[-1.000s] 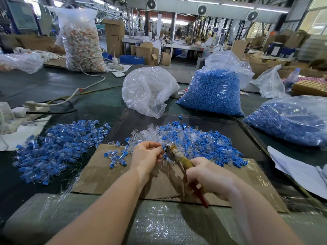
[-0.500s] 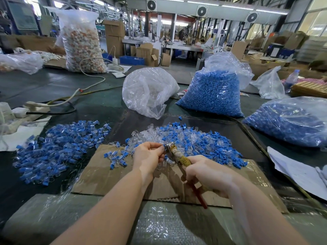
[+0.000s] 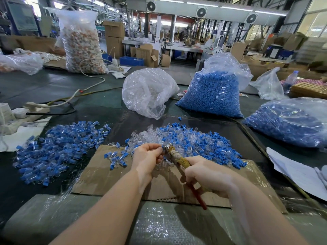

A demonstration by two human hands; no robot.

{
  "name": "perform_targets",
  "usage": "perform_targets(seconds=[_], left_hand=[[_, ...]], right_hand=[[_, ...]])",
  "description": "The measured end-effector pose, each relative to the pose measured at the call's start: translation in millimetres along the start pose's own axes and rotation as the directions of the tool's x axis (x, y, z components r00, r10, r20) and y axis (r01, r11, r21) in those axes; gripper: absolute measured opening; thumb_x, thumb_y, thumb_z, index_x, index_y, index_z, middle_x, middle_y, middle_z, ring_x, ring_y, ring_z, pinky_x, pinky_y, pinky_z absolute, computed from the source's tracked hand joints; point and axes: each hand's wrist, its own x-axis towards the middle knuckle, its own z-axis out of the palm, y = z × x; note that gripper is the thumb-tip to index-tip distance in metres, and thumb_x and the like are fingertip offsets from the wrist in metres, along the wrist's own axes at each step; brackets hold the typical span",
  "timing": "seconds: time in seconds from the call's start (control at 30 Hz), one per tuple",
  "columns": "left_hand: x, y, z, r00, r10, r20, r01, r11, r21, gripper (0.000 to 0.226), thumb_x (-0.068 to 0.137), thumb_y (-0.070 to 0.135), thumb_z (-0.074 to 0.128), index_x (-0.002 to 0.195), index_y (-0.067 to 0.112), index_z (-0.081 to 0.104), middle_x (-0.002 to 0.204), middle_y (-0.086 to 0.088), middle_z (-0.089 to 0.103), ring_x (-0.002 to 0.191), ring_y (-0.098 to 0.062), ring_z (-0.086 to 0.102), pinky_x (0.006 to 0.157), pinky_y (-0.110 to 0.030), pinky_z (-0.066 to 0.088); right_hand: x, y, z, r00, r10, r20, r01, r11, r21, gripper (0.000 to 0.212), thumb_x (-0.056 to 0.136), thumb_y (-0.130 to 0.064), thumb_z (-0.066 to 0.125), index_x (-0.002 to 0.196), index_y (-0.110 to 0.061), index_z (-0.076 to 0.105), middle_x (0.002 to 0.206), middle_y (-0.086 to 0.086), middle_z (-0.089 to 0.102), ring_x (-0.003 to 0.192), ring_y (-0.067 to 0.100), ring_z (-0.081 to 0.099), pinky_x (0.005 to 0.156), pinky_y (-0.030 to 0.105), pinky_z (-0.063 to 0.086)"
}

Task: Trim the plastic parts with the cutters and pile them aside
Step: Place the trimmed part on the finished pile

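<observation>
no readable text, labels or signs

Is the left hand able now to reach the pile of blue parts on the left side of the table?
Probably yes, but not freely: the left hand pinches a part at the head of the cutters. Nothing stands between it and the left pile, only bare cardboard and a few loose parts.

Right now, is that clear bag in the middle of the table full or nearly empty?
Nearly empty. The clear bag is slumped and crumpled, and you see through it, unlike the bag of blue parts beside it.
</observation>
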Motion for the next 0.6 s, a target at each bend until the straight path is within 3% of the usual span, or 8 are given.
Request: perform_targets(seconds=[0.2, 0.4, 0.5, 0.6], left_hand=[[-2, 2, 1, 1.0, 0.01, -0.015, -0.01, 0.999, 0.044, 0.012, 0.087, -0.001, 0.057, 0.086, 0.009, 0.063, 0.073, -0.006, 0.064, 0.056, -0.007, 0.056, 0.047, -0.015, 0.046], [-4, 3, 3, 0.999, 0.033, -0.027, -0.031, 0.997, 0.071, 0.011, 0.088, 0.001, 0.057, 0.086, 0.01, 0.062, 0.076, -0.007, 0.065, 0.059, -0.008, 0.055, 0.046, -0.014, 0.044], [-4, 5, 2, 0.999, 0.031, -0.032, -0.03, 0.999, 0.041, 0.011, 0.089, 0.001, 0.056, 0.087, 0.01, 0.062, 0.076, -0.007, 0.064, 0.057, -0.008, 0.055, 0.047, -0.015, 0.045], [-6, 9, -7, 0.993, 0.103, -0.063, -0.094, 0.987, 0.132, 0.009, 0.088, 0.004, 0.058, 0.091, 0.009, 0.064, 0.076, -0.005, 0.064, 0.059, -0.008, 0.057, 0.05, -0.016, 0.046]], right_hand=[[-2, -4, 3, 0.998, -0.009, -0.066, 0.0, 0.992, -0.124, 0.017, 0.079, 0.003, 0.042, 0.076, -0.014, 0.042, 0.073, 0.007, 0.042, 0.071, 0.021, 0.041, 0.057, 0.03, 0.033], [3, 0, 7, 0.992, -0.053, -0.117, 0.032, 0.984, -0.174, 0.024, 0.083, 0.003, 0.041, 0.069, -0.016, 0.042, 0.058, 0.0, 0.039, 0.049, 0.013, 0.036, 0.046, 0.023, 0.03], [3, 3, 9, 0.987, -0.069, -0.143, 0.056, 0.994, -0.091, 0.019, 0.081, 0.001, 0.049, 0.076, -0.017, 0.05, 0.064, 0.0, 0.046, 0.048, 0.009, 0.038, 0.043, 0.019, 0.03], [6, 8, 11, 0.969, -0.081, -0.235, 0.079, 0.997, -0.019, 0.032, 0.077, 0.001, 0.057, 0.099, -0.022, 0.054, 0.078, 0.001, 0.056, 0.053, 0.007, 0.045, 0.045, 0.017, 0.034]])
